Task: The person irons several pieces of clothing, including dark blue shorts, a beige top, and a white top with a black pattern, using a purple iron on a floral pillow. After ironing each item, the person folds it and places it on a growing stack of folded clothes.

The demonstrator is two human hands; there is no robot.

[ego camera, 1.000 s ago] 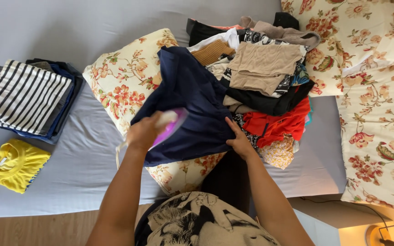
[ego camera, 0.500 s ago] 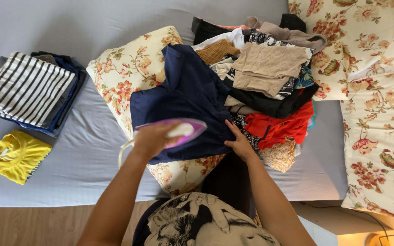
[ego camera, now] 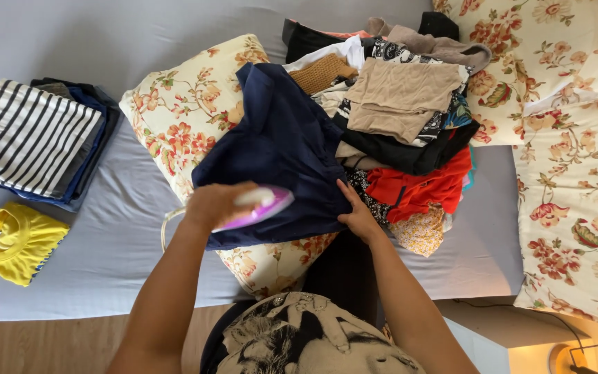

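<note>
A dark navy garment (ego camera: pixel 282 149) lies spread over a floral pillow (ego camera: pixel 185 114) on the bed. My left hand (ego camera: pixel 216 202) grips a purple and white iron (ego camera: pixel 261 206), which rests on the lower part of the garment. My right hand (ego camera: pixel 359 216) presses down flat on the garment's lower right edge, next to a pile of clothes. A white cord (ego camera: pixel 167 225) loops out to the left of my left wrist.
A mixed pile of clothes (ego camera: pixel 403 111) with beige, black and red pieces sits right of the garment. A folded striped stack (ego camera: pixel 32 142) and a yellow shirt (ego camera: pixel 12 239) lie at the left on the grey sheet (ego camera: pixel 119 242). A floral blanket (ego camera: pixel 569 138) covers the right side.
My left hand has slid the iron to the right across the navy garment. My right hand stays on the garment's edge.
</note>
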